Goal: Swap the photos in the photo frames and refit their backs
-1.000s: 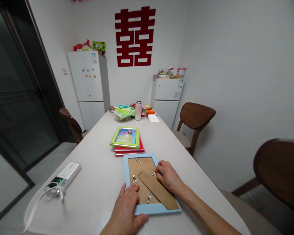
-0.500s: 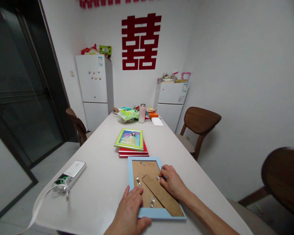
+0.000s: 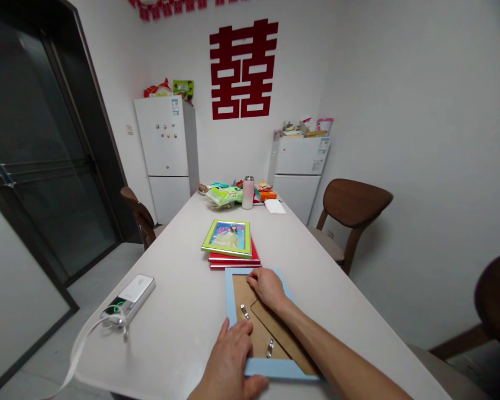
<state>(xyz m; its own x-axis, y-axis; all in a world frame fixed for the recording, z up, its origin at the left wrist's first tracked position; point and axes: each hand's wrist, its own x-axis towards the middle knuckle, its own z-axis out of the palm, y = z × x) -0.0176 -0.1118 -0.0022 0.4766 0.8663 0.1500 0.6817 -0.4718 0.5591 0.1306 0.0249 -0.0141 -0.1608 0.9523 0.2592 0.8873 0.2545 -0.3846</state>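
Note:
A light-blue picture frame (image 3: 275, 368) lies face down on the table, its brown backboard (image 3: 258, 333) and slanted stand leg showing. Across its lower left corner rests my left hand (image 3: 231, 355), open, with fingers on the left edge and the thumb apart by the bottom edge. My right hand (image 3: 269, 286) is closed in a pinch at the metal clip near the top of the backboard, and its fingers cover that clip. Two more metal clips are visible, a left clip (image 3: 245, 311) and a bottom clip (image 3: 270, 348). My right forearm hides the frame's right side.
Beyond the blue frame, a green picture frame (image 3: 246, 239) lies on red frames (image 3: 235, 259). A power bank (image 3: 135, 291) with a white cable sits at the left. Bags and a pink bottle (image 3: 248, 193) stand at the far end. Chairs (image 3: 356, 203) flank the table (image 3: 179, 333).
My right hand has moved from the clip on the right side up to the top clip. My left hand stays on the corner. The view has shifted slightly.

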